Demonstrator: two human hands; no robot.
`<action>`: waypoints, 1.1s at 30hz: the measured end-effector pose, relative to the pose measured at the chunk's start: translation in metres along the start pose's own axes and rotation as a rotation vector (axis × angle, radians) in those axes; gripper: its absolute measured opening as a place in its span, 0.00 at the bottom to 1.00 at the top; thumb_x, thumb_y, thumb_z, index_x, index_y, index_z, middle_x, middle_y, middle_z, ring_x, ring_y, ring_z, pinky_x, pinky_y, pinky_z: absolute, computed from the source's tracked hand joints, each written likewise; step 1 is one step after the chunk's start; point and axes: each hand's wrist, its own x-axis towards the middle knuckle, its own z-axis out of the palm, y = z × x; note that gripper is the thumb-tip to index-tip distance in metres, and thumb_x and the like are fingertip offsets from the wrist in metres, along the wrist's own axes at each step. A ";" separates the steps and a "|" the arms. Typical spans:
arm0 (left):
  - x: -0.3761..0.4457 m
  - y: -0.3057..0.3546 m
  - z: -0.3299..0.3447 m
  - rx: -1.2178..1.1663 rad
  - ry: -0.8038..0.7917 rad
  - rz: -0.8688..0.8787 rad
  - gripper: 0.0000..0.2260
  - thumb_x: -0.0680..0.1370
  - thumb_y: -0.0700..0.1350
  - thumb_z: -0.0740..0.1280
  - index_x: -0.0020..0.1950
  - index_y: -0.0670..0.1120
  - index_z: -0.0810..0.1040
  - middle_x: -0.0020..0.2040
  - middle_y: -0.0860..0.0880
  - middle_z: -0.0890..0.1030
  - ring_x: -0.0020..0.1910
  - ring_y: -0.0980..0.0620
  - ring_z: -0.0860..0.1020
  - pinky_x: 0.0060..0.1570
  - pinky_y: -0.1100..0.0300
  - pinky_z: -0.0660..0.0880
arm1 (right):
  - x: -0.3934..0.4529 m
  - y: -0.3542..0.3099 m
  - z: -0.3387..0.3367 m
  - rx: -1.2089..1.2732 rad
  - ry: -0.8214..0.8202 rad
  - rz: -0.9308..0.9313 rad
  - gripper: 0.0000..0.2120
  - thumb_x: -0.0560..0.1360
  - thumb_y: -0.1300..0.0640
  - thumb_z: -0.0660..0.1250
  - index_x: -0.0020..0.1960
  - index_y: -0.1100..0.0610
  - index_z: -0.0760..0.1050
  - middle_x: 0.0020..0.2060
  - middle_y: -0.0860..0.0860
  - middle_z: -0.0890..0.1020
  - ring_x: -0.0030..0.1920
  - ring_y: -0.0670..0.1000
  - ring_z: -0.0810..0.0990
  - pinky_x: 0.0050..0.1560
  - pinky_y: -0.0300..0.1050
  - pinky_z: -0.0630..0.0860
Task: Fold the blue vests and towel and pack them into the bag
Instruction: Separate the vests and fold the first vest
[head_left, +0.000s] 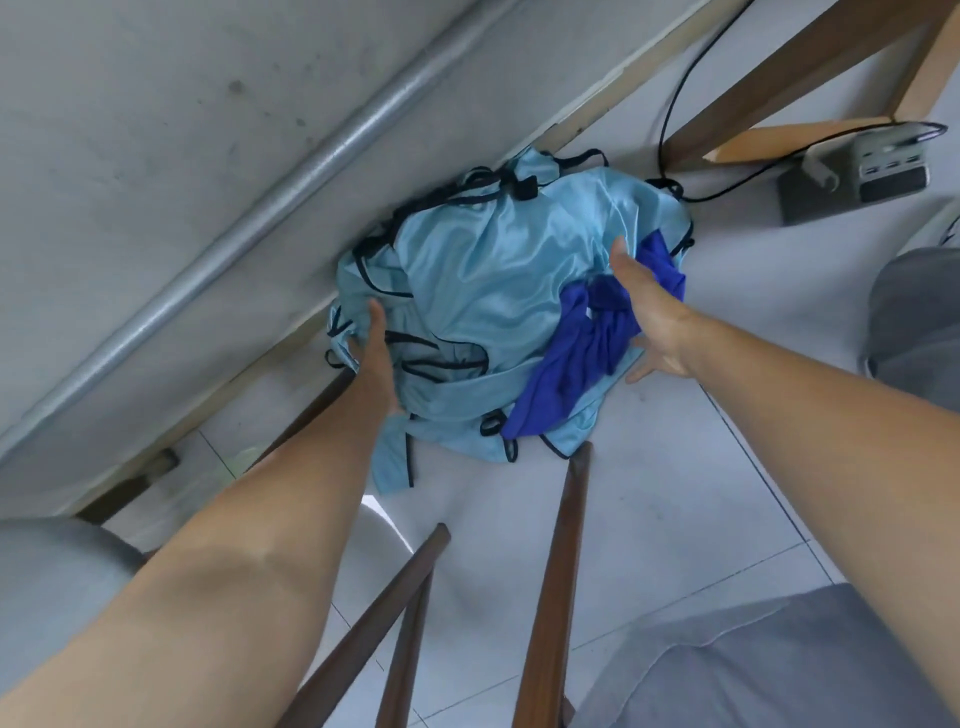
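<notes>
A grey wall with a metal pipe (218, 228) running along it fills the far left, and a grey cushioned seat (47, 587) sits down by the left forearm. The left hand (375, 358) presses into the left side of a crumpled pile of light blue vests (467, 291) with black trim, fingers stretched forward against the shiny cloth and partly sunk under a fold; how much cloth they have hold of I cannot tell. The pile lies on the pale tiled floor (675, 467) against the foot of the wall, between the two hands. Below the hands, nearer the person, dark wooden chair legs (556, 571) slant across the tiles. A darker blue towel (571, 374) is draped over the right side of the vests, just beside and partly under the right hand (649, 317). That hand lies on the towel and vests with the thumb stretched forward over the light blue cloth and the fingers spread low on the far side, not visibly closed on anything. Beyond the right hand, a black cable (675, 104) runs to a grey power strip (857, 171) by a light wooden table leg (810, 67)
</notes>
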 end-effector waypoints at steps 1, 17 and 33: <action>0.018 -0.002 -0.001 -0.026 -0.006 0.004 0.63 0.52 0.85 0.65 0.82 0.64 0.48 0.82 0.49 0.59 0.76 0.37 0.65 0.67 0.24 0.63 | 0.005 0.002 0.000 -0.006 0.000 0.000 0.49 0.66 0.15 0.49 0.81 0.36 0.46 0.82 0.45 0.49 0.80 0.59 0.54 0.72 0.77 0.58; 0.127 -0.032 0.011 -0.075 -0.027 -0.089 0.51 0.51 0.80 0.74 0.71 0.60 0.75 0.64 0.42 0.82 0.57 0.34 0.83 0.46 0.41 0.82 | 0.074 0.003 -0.008 -0.089 0.026 0.012 0.53 0.58 0.14 0.56 0.79 0.31 0.48 0.81 0.44 0.54 0.80 0.60 0.56 0.71 0.72 0.64; 0.011 -0.003 0.115 -0.101 -0.485 -0.009 0.35 0.73 0.71 0.68 0.71 0.48 0.79 0.67 0.43 0.81 0.66 0.40 0.79 0.72 0.40 0.70 | 0.106 -0.010 -0.002 0.309 -0.085 0.048 0.32 0.75 0.25 0.58 0.62 0.47 0.81 0.55 0.50 0.86 0.55 0.53 0.85 0.60 0.50 0.78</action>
